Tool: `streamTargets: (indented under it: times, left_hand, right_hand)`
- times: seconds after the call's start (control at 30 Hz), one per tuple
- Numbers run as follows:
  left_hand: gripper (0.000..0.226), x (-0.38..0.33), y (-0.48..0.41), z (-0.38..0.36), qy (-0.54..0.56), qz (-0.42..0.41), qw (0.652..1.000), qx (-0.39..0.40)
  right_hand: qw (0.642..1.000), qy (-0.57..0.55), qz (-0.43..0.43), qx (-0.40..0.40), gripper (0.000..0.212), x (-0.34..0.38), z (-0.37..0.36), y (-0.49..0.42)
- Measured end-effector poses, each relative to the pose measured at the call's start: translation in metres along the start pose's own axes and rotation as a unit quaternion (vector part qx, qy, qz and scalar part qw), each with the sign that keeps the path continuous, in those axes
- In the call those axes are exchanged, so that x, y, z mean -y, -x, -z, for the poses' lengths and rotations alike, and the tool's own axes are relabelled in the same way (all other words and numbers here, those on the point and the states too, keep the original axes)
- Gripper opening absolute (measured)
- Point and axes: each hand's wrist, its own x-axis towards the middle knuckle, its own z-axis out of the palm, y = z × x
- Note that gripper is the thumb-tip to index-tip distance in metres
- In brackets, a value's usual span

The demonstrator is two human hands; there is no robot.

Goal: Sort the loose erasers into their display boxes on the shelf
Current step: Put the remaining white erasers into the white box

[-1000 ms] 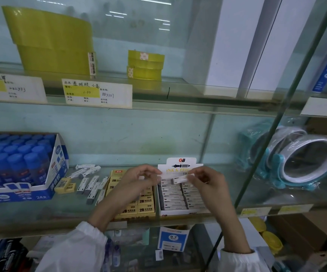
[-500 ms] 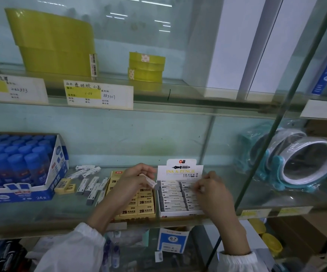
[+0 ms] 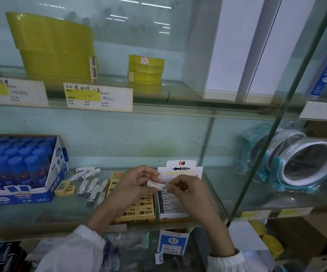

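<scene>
A white eraser (image 3: 156,184) is pinched between my left hand (image 3: 134,185) and my right hand (image 3: 186,188), just above the white display box (image 3: 173,213), which holds rows of white and grey erasers. The yellow display box (image 3: 139,213) of 2B erasers sits to its left, partly hidden by my left hand. Several loose white and grey erasers (image 3: 91,188) and two loose yellow erasers (image 3: 65,188) lie on the glass shelf (image 3: 41,216) further left.
A blue box of glue sticks (image 3: 19,169) stands at the shelf's left end. Wrapped round mirrors (image 3: 303,163) lie to the right behind a slanted metal upright (image 3: 264,154). Yellow tape rolls (image 3: 146,68) and price labels (image 3: 98,97) are on the shelf above.
My left hand held a white eraser while my right hand pressed one into the white box. Now my right hand has risen and both hands hold the same eraser above the box.
</scene>
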Motion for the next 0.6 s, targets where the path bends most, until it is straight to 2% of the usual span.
streamTargets:
  times: [0.07,0.23,0.3,0.43,0.53,0.6]
  left_hand:
    - [0.039,-0.001,0.000,-0.001,0.015,-0.002,1.000,-0.003]
    - [0.044,-0.001,0.000,0.000,0.065,0.008,0.998,-0.009]
    - [0.045,-0.002,0.000,0.000,0.063,0.010,0.998,-0.005]
    - [0.042,0.001,-0.002,0.002,0.038,0.013,0.998,-0.057]
    - [0.041,0.004,-0.003,0.004,0.030,0.021,0.997,-0.064]
    - [0.043,0.006,-0.004,0.004,0.022,0.020,0.998,-0.047]
  right_hand:
    - [1.000,-0.010,-0.008,-0.002,0.006,0.001,0.000,-0.006]
    - [0.993,-0.113,-0.018,0.032,0.009,0.003,0.005,-0.015]
    - [0.990,-0.124,-0.031,0.052,0.024,0.003,0.005,-0.015]
    - [0.993,-0.057,-0.009,0.102,0.057,0.007,-0.001,-0.011]
    - [0.993,-0.036,0.022,0.109,0.056,0.006,0.002,-0.010]
    - [0.991,0.028,0.055,0.117,0.051,0.003,0.005,-0.010]
